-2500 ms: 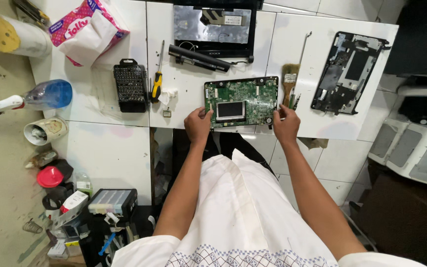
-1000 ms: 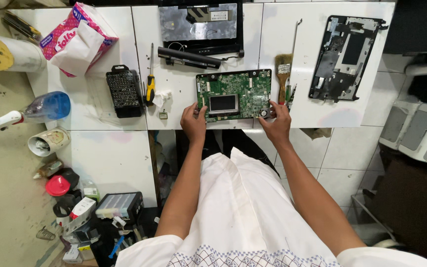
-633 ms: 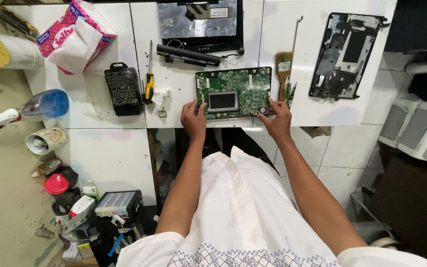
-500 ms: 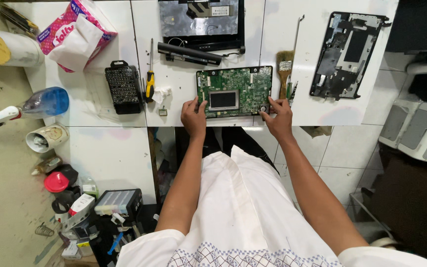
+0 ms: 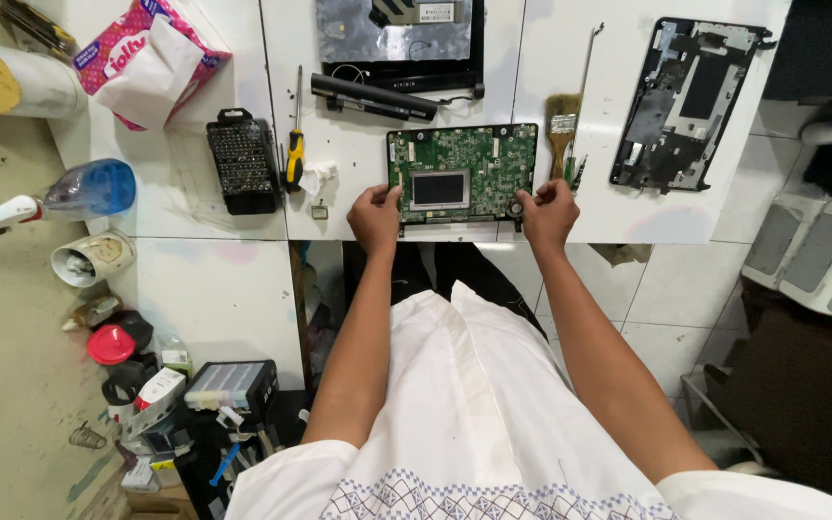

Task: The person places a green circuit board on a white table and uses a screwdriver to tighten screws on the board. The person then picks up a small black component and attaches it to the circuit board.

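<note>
Nearest the camera is the person's white shirt with a patterned hem, and both bare forearms reach forward over the near edge of the white tabletop (image 5: 214, 207). The left hand (image 5: 375, 218) grips the near left corner of a green circuit board (image 5: 462, 171), fingers closed on its edge; the right hand (image 5: 547, 214) holds the near right corner the same way, fingers curled around it. The board lies flat near the front edge of the tabletop, between the two hands, with a dark rectangular chip in its middle. Just right of it lies a paintbrush (image 5: 560, 125) with a wooden handle, close to the right hand. To the left sit a small white scrap (image 5: 318, 177), a yellow-handled screwdriver (image 5: 294, 154) and a black case of screwdriver bits (image 5: 242, 166), all clear of the hands. Behind the board lie a long black bar (image 5: 374, 97) and an opened laptop shell (image 5: 399, 34); another stripped black frame (image 5: 686, 101) lies far right. At the far left are a pink tissue pack (image 5: 151, 58), a roll with a yellow disc (image 5: 12, 79), a blue spray bottle (image 5: 65, 195) and a cup (image 5: 91, 258). Below the tabletop, a tiled floor shows, with a cluttered heap of bottles and boxes (image 5: 175, 404) at the lower left.
</note>
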